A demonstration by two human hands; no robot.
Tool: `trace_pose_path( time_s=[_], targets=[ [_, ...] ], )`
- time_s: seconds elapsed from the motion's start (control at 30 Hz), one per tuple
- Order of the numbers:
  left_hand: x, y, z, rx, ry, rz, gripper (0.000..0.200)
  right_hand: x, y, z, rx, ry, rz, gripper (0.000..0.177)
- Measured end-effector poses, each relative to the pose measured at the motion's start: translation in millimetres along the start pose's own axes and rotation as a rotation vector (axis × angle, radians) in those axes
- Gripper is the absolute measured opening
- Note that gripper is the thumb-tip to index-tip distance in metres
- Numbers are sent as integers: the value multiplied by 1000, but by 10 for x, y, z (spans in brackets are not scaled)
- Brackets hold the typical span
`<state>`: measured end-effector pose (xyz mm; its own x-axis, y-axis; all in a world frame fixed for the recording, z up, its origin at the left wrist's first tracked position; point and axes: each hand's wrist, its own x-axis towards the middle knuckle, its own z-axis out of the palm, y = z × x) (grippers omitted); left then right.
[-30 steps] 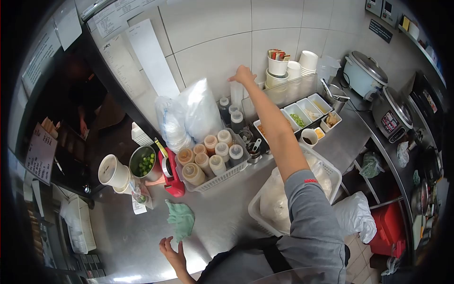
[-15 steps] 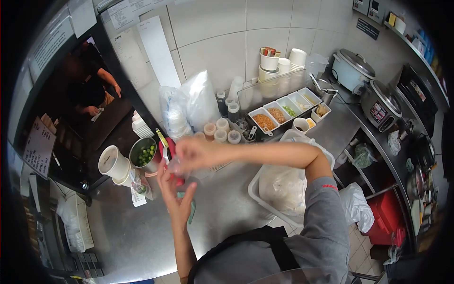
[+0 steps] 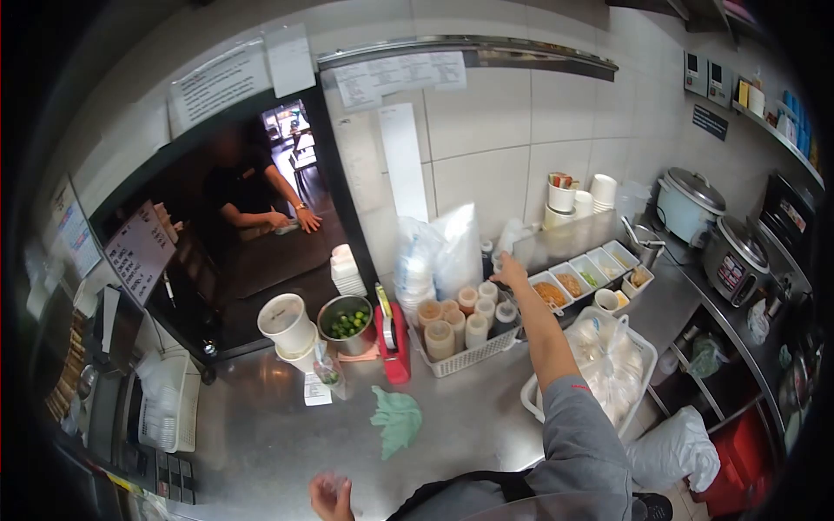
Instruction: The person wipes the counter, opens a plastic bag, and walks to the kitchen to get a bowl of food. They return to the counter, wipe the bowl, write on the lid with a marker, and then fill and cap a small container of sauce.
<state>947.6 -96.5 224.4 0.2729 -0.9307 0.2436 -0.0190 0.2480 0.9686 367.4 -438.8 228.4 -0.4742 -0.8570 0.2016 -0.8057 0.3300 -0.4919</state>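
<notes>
My right arm stretches across the counter, and my right hand (image 3: 511, 271) is above the back right of a white basket (image 3: 469, 359) of small cups and bottles. Its thumb and a finger show apart, with nothing visible between them. Just beyond it are dark-capped bottles (image 3: 486, 253). My left hand (image 3: 331, 497) is low at the counter's near edge, its fingers curled around something small and see-through that I cannot make out. A crumpled green cloth (image 3: 396, 422) lies on the steel counter (image 3: 269, 434) beyond it.
A red tape dispenser (image 3: 395, 356), a pot of green limes (image 3: 349, 325) and stacked white tubs (image 3: 287, 323) stand at the back. Right are topping trays (image 3: 569, 285) and a white bin (image 3: 638, 382) of bagged food. Through the hatch, a co-worker's hands (image 3: 300, 219) wipe a dark surface.
My hands have come apart: the right has reached forward and right over the basket, the left has dropped to the near edge. The view has shifted, showing more wall and hatch.
</notes>
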Motion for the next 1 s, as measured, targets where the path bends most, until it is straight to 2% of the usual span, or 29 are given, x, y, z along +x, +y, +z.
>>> trace_pose_path(
  time_s=[0.03, 0.13, 0.17, 0.23, 0.3, 0.37, 0.4, 0.5, 0.57, 0.6, 0.7, 0.8, 0.9, 0.93, 1.0],
  targets=[
    [-65, -160, -215, 40, 55, -32, 34, -48, -57, 14, -1, 29, 18, 68],
    [-316, 465, -233, 231, 163, -196, 31, -103, -119, -53, 44, 85, 45, 67],
    [-319, 455, -275, 216, 184, -208, 33, -110, -126, -105, 67, 101, 48, 67],
    [-301, 421, -341, 183, 223, -231, 37, -103, -125, -245, 149, 273, -109, 66],
    [-219, 373, -346, 275, 184, -219, 37, -181, -230, -589, 268, 446, -258, 66],
    [-56, 205, -340, 298, 138, -257, 41, -451, -622, -1120, 553, 511, -371, 70],
    [87, -136, -395, 278, 78, -74, 35, -489, -747, -1299, 529, 588, -463, 70],
    [307, 66, -114, 262, -41, -39, 35, -840, -1190, -1846, 505, 736, -603, 63],
    [413, 171, 30, 326, -106, 46, 35, -1118, -1437, -2096, 675, 651, -543, 60],
    [445, 206, 98, 354, -140, 90, 35, -1216, -1505, -2160, 693, 678, -593, 58],
    [426, 278, 267, 238, -142, 63, 32, -1483, -1596, -2165, 1021, 507, -692, 56],
    [353, 196, 272, 246, -189, 72, 33, -1675, -1458, -1830, 1634, 117, -228, 52],
    [278, 59, 259, 72, -231, -119, 32, -1760, -1147, -1036, 2090, -154, 230, 37],
    [263, 26, 233, 108, -261, -111, 32, -1931, -1098, -839, 2183, -356, 262, 30],
    [332, -34, 199, 175, -316, -71, 32, -2347, -1196, -549, 2159, -317, 330, 40]
  ],
)
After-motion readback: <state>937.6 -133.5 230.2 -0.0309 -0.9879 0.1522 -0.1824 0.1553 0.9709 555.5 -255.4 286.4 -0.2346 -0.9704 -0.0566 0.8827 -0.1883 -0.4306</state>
